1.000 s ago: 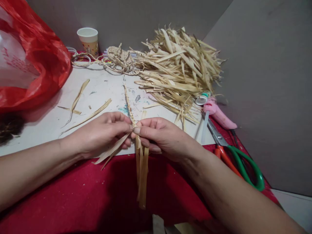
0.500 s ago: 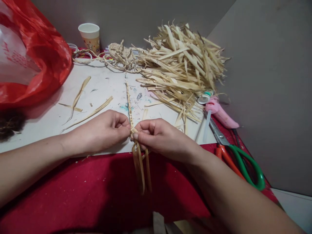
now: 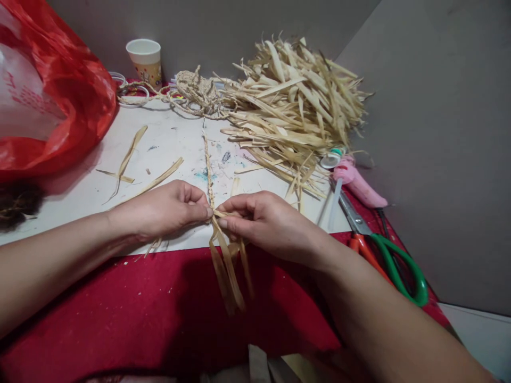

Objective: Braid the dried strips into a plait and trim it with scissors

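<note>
A thin straw braid [image 3: 208, 167] runs from the back of the white board toward me. My left hand [image 3: 173, 208] pinches the braid's near end between thumb and forefinger. Close beside it, my right hand [image 3: 259, 221] grips a pale straw strip [image 3: 222, 214] that comes out of the braid to the right. Several loose straw strips [image 3: 227, 260] hang from the braid's end over the red cloth. The right hand's lower fingers are curled and partly hidden.
A heap of dry straw [image 3: 299, 101] lies at the back right. Scissors [image 3: 371, 239] and a pink glue gun [image 3: 359, 183] rest on the right. Coiled braid [image 3: 197, 90] and a paper cup [image 3: 144, 61] are at the back; a red plastic bag [image 3: 88, 101] is on the left.
My right hand has drawn slightly away from the left, and a strip now stretches between them. The hanging strips have swung and spread. The view has shifted slightly.
</note>
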Motion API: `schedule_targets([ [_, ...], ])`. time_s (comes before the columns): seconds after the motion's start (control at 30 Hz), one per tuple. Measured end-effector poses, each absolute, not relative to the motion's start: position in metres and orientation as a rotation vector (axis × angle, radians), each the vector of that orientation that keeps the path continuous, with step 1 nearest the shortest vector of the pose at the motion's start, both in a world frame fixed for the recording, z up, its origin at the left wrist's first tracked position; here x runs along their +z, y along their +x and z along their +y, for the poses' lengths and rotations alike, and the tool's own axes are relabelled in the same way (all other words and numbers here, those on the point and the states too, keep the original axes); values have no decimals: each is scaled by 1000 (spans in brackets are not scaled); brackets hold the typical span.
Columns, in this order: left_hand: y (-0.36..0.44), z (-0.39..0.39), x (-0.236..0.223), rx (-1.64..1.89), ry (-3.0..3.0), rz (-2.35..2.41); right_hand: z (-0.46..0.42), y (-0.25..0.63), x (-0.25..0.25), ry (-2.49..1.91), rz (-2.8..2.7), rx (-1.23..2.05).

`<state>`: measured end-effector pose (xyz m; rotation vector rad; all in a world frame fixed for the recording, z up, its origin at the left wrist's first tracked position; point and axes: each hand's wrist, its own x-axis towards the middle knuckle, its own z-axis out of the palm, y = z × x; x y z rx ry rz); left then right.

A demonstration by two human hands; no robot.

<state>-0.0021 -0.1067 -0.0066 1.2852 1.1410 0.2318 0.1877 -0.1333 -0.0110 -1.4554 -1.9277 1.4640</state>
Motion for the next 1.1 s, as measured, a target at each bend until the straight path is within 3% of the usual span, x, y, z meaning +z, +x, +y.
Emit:
schedule_targets([
  [0.17,-3,-112,-5,255,1396,1163,-136,193,5,-1554,-2019,1325],
  [0.4,-3,-119,-6,333,1434,1148,-149,179,5,-1509,-1918,1602],
  [0.63,0,-122,-13,427,1269,1105,-164,165,-6,-1474,-2295,1094],
  [0.8,3,-123,-9,483,1109,1102,-167,162,-6,-1490,-2348,954],
  [0.87,4,-123,-8,487,1047,1107,-167,162,-1,-1451,-2342,1080],
  [1.03,2,-121,-5,414,929,1072,-162,176,18,-1096,-2243,1787],
  [1.1,0,-120,-5,381,937,1069,-154,186,20,-1168,-2001,1846],
])
